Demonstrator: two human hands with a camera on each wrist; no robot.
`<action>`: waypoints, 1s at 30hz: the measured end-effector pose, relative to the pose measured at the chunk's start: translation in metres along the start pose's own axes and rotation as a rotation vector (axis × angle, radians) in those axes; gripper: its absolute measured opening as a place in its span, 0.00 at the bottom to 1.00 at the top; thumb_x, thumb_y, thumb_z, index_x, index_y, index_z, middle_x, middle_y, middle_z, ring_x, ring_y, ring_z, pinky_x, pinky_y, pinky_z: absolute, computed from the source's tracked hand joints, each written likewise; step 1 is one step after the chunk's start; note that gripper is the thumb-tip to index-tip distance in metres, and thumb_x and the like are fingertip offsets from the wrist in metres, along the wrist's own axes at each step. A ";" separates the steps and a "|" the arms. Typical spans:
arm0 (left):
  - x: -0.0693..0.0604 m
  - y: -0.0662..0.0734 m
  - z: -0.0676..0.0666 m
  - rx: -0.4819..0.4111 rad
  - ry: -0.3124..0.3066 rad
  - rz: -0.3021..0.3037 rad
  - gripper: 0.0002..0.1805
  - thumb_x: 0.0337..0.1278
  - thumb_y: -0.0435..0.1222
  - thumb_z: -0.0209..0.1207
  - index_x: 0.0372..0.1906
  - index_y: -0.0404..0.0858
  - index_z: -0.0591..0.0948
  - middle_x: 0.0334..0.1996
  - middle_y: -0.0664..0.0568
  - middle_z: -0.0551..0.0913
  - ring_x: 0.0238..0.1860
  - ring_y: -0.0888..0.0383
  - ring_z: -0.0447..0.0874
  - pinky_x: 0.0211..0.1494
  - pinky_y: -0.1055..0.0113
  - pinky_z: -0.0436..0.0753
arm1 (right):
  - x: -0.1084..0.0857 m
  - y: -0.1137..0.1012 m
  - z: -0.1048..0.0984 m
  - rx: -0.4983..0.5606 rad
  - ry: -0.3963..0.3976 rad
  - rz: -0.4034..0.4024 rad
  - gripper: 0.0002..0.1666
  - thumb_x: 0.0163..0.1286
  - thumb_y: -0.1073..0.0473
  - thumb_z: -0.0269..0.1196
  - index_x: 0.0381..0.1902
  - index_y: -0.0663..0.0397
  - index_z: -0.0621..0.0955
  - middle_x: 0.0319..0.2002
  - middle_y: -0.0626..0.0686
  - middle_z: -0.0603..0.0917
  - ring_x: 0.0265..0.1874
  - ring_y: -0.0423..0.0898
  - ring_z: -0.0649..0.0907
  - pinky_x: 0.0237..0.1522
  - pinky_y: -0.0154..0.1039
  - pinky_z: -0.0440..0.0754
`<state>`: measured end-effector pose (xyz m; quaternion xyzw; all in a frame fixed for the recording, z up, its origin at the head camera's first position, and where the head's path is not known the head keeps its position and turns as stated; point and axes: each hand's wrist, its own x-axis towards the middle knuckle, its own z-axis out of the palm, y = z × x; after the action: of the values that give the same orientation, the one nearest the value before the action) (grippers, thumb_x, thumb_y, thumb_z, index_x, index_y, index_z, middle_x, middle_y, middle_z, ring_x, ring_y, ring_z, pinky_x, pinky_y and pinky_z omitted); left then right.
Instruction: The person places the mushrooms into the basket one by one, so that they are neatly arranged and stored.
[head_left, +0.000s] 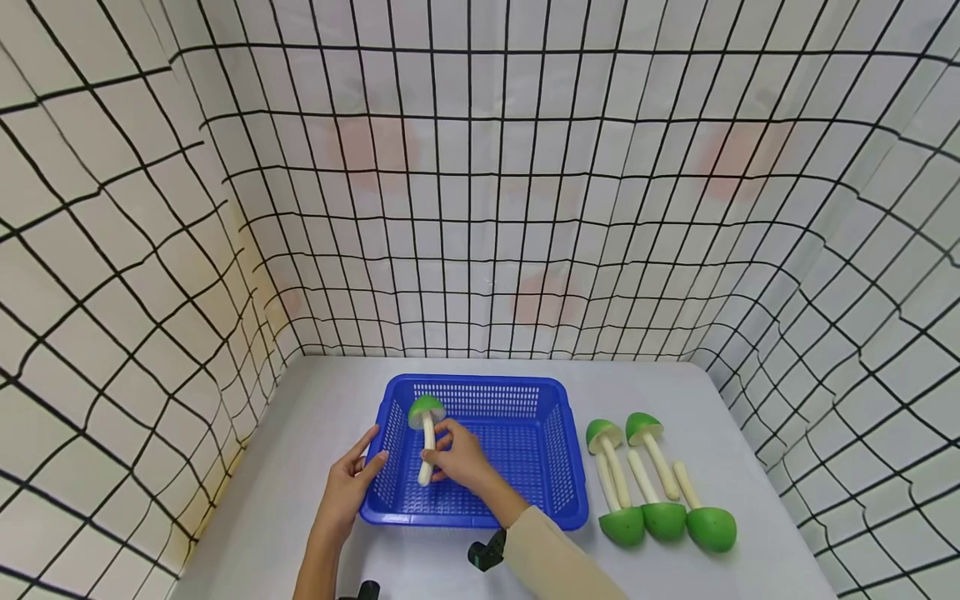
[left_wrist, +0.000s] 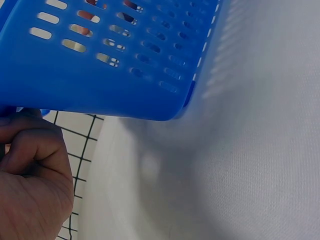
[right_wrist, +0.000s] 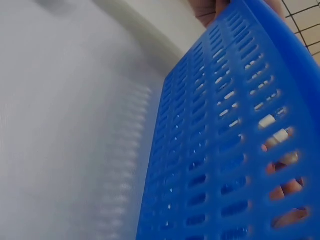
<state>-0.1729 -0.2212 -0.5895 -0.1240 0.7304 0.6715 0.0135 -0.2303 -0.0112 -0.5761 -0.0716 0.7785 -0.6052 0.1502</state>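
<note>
The right hand [head_left: 462, 458] is pinching a green-domed, white-stemmed mushroom [head_left: 428, 429] within a blue perforated plastic basket's [head_left: 450, 521] outline.
The left hand [head_left: 345, 487] is gripping the left rim [head_left: 386, 408]; a light, steady stem pinch should suit. Five similar mushrooms [head_left: 622, 527] are lying rightward.

Basket [head_left: 480, 520] sat on table [head_left: 300, 417]. One mushroom [head_left: 428, 433] was over its left half; five mushrooms [head_left: 664, 522] lay right, netting [head_left: 470, 172] behind.
</note>
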 end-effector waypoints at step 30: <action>-0.001 -0.001 0.002 -0.034 -0.009 -0.006 0.35 0.66 0.52 0.66 0.76 0.59 0.70 0.59 0.32 0.83 0.50 0.39 0.90 0.49 0.52 0.89 | 0.006 0.006 0.019 -0.103 -0.065 0.123 0.25 0.65 0.65 0.72 0.57 0.60 0.76 0.35 0.55 0.81 0.25 0.47 0.87 0.27 0.41 0.88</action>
<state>-0.1717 -0.2196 -0.5907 -0.1234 0.7183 0.6845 0.0169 -0.2297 -0.0290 -0.5869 -0.0508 0.8062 -0.5515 0.2081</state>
